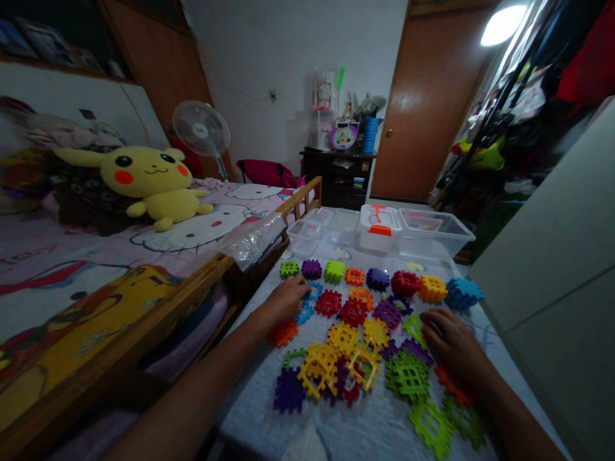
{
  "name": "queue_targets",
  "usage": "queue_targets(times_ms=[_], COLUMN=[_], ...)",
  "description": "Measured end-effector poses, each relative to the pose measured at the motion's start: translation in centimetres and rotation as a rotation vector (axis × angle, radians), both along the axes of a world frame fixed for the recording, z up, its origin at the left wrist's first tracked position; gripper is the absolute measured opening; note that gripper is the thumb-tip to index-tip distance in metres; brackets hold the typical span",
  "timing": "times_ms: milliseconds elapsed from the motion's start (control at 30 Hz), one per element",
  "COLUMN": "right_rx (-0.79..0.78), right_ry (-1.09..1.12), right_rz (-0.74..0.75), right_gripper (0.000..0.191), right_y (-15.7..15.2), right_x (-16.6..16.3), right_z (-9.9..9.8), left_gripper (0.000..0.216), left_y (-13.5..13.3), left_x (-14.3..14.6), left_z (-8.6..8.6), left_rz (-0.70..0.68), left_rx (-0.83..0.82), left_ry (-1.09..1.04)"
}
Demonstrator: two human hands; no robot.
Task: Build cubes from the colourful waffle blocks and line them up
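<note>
Several flat, colourful waffle-style building tiles (353, 349) lie scattered on a pale cloth-covered table (384, 422). Behind them stands a row of assembled cubes (404, 283) in green, purple, orange, red and blue. My left hand (287, 299) rests palm down at the left of the pile, its fingers curled over blue tiles (307, 307), with an orange tile (283, 333) just below it. On the right side my right hand (454, 342) lies on the tiles, fingers bent over a red piece (449, 381). Whether either hand grips a tile is hidden.
Clear plastic boxes (432, 234), one with an orange latch (379, 229), stand at the table's far edge. A bed with a wooden rail (211, 272) and a yellow plush toy (148, 179) lies on the left. A white cabinet (552, 256) flanks the right. A fan (202, 131) stands behind.
</note>
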State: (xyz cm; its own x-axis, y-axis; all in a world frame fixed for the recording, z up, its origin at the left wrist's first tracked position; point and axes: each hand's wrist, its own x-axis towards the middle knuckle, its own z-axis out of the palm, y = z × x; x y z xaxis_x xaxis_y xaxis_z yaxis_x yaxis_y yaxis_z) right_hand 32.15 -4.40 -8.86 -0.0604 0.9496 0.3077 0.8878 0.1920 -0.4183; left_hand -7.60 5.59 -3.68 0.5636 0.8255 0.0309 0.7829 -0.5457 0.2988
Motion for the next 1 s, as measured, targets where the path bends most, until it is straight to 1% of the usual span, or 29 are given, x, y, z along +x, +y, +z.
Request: queue_targets(times_ms=[100, 200, 300, 400, 500, 567, 633, 700, 767, 867, 933, 1000], right_rx=[-0.004, 0.001, 0.008, 0.0, -0.012, -0.007, -0.003, -0.004, -0.002, 0.006, 0.012, 0.009], right_ry=[0.006, 0.007, 0.006, 0.0, -0.007, -0.008, -0.003, 0.001, 0.002, 0.005, 0.006, 0.004], right_rz=[-0.004, -0.002, -0.001, -0.005, -0.002, -0.001, -0.003, -0.003, -0.001, 0.001, -0.003, -0.004], right_gripper=[0.028, 0.028, 0.028, 0.029, 0.029, 0.028, 0.027, 0.027, 0.028, 0.027, 0.027, 0.028], right_y=[0.1, 0.1, 0.1, 0.1, 0.1, 0.0, 0.0, -0.1, -0.1, -0.1, 0.0, 0.0], right_x=[0.0, 0.0, 0.0, 0.0, 0.0, -0.1, -0.1, -0.1, -0.1, -0.1, -0.1, -0.1], right_z=[0.0, -0.1, -0.2, -0.2, -0.1, 0.0, 0.2, 0.2, 0.3, 0.1, 0.1, 0.0], left_gripper=[0.026, 0.024, 0.024, 0.022, 0.02, 0.019, 0.016, 0.016, 0.021, 0.037, 0.047, 0.058], left_y=[0.2, 0.0, -0.6, -1.6, -2.7, -3.2, -3.4, -3.3, -3.1, -3.0, -3.2, -3.4], left_x=[0.0, 0.0, -0.2, 0.0, 0.6, 1.1, 1.4, 1.4, 1.2, 0.5, -0.1, -0.5], left_z=[0.0, 0.2, 0.6, 1.6, 2.7, 3.1, 2.9, 2.3, 1.7, 1.1, 1.0, 0.9], left_rz=[0.004, 0.006, 0.021, 0.016, -0.004, -0.015, -0.027, -0.043, -0.046, -0.008, 0.031, 0.069], left_rx=[0.049, 0.07, 0.101, 0.122, 0.069, 0.013, -0.056, -0.123, -0.133, -0.037, 0.017, 0.022], left_ry=[0.075, 0.085, 0.035, -0.048, -0.105, -0.128, -0.129, -0.122, -0.123, -0.105, -0.048, 0.035])
